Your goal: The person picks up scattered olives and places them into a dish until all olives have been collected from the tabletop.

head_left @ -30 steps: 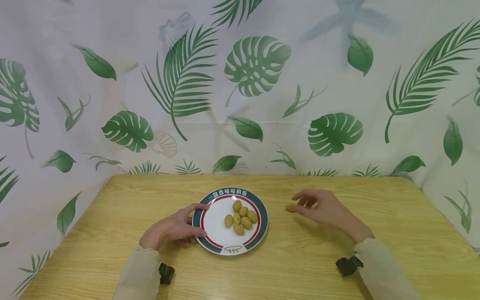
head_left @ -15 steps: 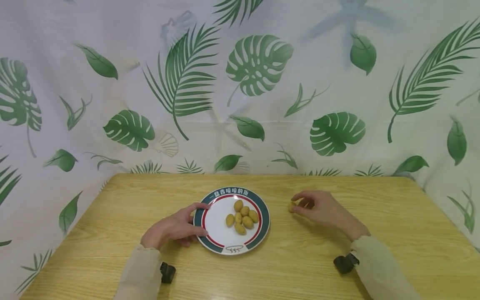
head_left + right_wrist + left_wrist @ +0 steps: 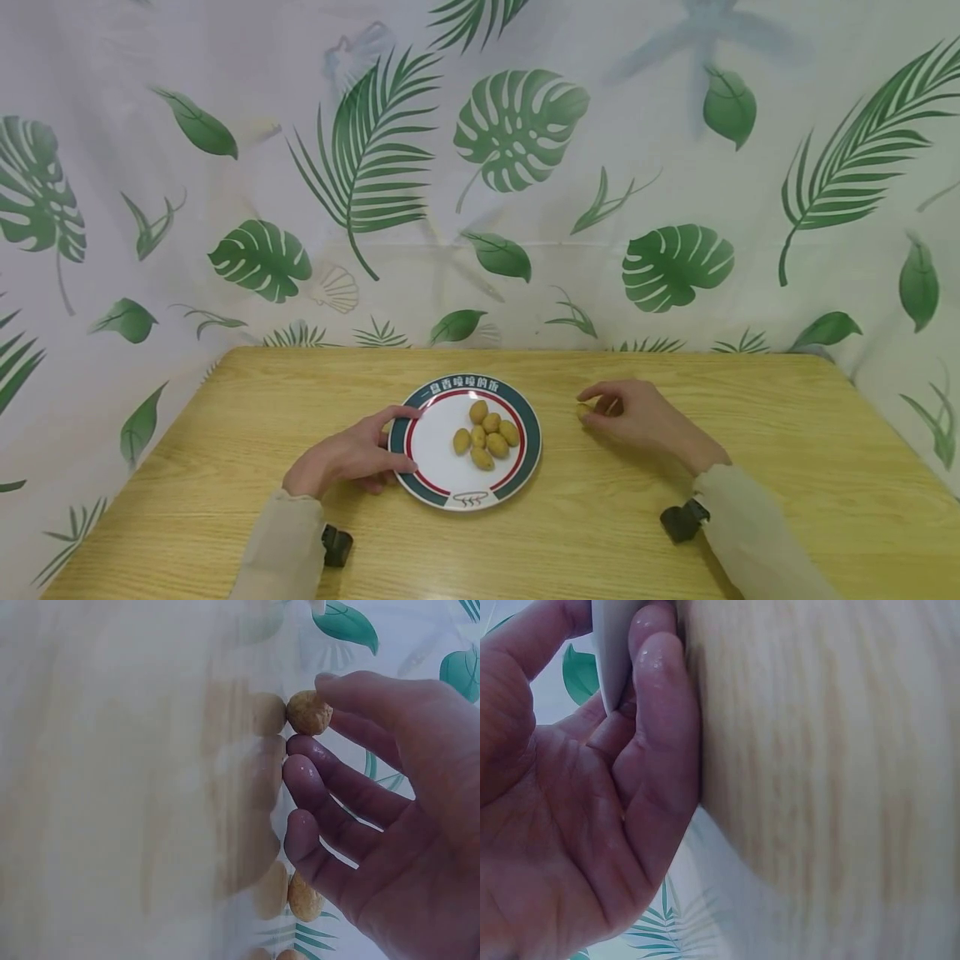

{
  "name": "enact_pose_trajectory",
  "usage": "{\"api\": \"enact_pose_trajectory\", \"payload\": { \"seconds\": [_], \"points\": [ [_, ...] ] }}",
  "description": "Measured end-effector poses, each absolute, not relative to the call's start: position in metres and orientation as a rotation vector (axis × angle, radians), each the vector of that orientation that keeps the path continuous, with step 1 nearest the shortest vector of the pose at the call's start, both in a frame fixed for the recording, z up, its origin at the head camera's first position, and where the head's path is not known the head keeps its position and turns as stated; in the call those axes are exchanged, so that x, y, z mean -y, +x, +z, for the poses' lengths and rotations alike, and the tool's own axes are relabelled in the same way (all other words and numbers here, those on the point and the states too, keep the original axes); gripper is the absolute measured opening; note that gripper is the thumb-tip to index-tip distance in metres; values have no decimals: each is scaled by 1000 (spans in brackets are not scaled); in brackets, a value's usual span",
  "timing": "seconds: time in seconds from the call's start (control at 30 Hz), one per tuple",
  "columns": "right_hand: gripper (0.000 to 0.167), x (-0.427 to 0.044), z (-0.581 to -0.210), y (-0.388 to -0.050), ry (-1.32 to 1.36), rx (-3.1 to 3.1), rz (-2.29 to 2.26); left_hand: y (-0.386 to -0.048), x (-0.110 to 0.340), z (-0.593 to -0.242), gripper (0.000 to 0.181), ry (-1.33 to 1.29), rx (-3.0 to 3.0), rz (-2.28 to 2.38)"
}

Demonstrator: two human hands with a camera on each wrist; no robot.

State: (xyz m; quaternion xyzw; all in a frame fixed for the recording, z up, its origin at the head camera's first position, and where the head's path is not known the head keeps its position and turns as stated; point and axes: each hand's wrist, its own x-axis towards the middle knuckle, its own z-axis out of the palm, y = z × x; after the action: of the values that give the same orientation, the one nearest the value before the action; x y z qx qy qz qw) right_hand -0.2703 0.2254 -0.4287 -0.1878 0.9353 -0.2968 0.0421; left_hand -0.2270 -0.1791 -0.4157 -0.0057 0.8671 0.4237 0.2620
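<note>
One left hand (image 3: pixel 352 454) is gripping one plate (image 3: pixel 531 446), its rim saying "一盘香喷喷的饭". Seven yellow lumps (image 3: pixel 497 445) are lying on it. One right hand (image 3: pixel 641 417) is pinching another lump (image 3: pixel 308 712) by the counter (image 3: pixel 450 554); two more lumps (image 3: pixel 305 898) are showing past it.

The head view's bottom edge crops 2 sleeves (image 3: pixel 283 542), and the right hand (image 3: pixel 637 417) partly hides 1 yellowish item (image 3: pixel 582 411).
</note>
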Motion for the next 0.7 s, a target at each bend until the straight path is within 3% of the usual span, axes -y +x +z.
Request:
{"api": "enact_pose_trajectory", "payload": {
  "seconds": [0.7],
  "points": [
    [25,-221,-428,-273,-613,-2841,-898,-227,179,-416,69,-24,-2352,1131]
  ]
}}
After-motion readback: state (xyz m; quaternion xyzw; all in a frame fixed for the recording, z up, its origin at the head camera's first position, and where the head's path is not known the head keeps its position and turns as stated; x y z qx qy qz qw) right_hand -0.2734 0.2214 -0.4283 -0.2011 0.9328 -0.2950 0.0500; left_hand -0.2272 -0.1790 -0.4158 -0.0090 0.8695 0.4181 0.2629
